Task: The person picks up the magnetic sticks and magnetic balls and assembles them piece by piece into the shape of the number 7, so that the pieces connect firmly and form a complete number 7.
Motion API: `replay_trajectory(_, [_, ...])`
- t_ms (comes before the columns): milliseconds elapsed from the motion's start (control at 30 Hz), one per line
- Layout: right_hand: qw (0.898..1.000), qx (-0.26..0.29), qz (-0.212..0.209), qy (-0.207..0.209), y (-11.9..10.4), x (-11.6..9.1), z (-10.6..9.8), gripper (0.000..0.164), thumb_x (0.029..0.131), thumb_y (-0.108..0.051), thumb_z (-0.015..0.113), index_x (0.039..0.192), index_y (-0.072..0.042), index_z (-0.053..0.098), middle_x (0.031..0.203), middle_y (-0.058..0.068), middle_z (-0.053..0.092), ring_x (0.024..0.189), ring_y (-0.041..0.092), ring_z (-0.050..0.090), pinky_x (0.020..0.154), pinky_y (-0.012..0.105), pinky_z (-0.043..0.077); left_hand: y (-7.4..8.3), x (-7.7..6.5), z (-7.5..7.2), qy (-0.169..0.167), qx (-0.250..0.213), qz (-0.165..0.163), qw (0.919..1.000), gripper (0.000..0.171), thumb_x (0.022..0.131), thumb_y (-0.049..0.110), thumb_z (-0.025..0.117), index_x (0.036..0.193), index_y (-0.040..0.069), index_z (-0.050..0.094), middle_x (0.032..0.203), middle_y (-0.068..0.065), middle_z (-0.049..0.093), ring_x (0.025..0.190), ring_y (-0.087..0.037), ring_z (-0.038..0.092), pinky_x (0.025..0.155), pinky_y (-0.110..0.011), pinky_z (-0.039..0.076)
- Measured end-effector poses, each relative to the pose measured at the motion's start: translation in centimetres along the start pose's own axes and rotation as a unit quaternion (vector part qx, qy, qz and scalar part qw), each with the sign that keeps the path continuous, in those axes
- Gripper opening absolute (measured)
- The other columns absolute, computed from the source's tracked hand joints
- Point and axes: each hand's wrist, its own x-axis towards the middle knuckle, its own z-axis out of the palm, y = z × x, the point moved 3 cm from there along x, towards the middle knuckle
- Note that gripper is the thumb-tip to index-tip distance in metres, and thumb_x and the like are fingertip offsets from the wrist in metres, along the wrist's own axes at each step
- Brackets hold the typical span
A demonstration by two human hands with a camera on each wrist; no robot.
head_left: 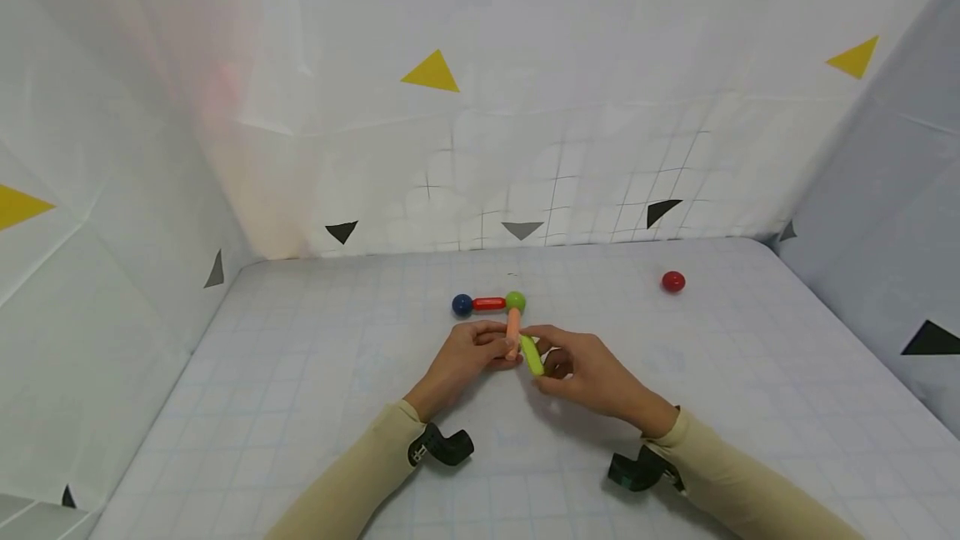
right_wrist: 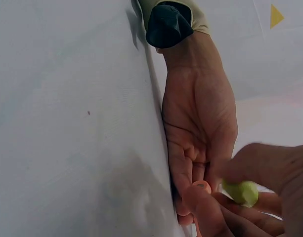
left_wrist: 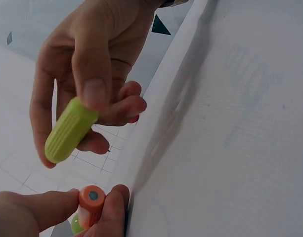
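Observation:
My left hand (head_left: 467,357) pinches an orange magnetic stick (head_left: 513,325) between thumb and fingers, low over the table. The stick's far end meets a green ball (head_left: 515,300), and a red stick (head_left: 490,304) runs left from there to a dark blue ball (head_left: 462,305). My right hand (head_left: 592,369) holds a lime-yellow magnetic stick (head_left: 532,356) by thumb and fingertips, tilted beside the orange stick's near end. A grey disc shows in the end of the orange stick (left_wrist: 93,196) in the left wrist view. There, the ridged lime stick (left_wrist: 69,132) is apart from it.
A red ball (head_left: 673,281) lies alone at the back right of the white gridded table (head_left: 300,407). White sheet walls with yellow, black and grey triangles enclose the back and both sides. Black wrist cameras (head_left: 442,445) sit at both cuffs.

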Motion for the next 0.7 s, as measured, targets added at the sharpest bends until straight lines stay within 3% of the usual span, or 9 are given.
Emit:
replay_trajectory(200, [1.000,-0.013,-0.018,0.019,-0.1,-0.1,0.0,0.049,0.085,-0.017,0.089,0.128,-0.006,0.068,0.111,-0.006,0.065,0.088,0.021,0.068,0.070,0.034,0.060,0.1,-0.1,0.0,0.003,0.002,-0.001,1.0000,0.042,0.100,0.009,0.068,0.139,-0.007,0.059,0.120,-0.015,0.072,0.101,-0.024,0.073,0.089,-0.034,0.058])
replay_trajectory(700, [0.999,0.002,0.007,0.036,0.2,-0.3,1.7,0.050,0.082,-0.022,0.091,0.124,-0.011,0.067,0.111,-0.008,0.067,0.095,0.022,0.066,0.077,0.035,0.059,-0.1,0.0,0.0,0.010,0.013,0.006,0.9999,0.038,0.102,0.011,0.068,0.135,-0.007,0.062,0.119,-0.016,0.072,0.100,-0.022,0.073,0.086,-0.033,0.059])
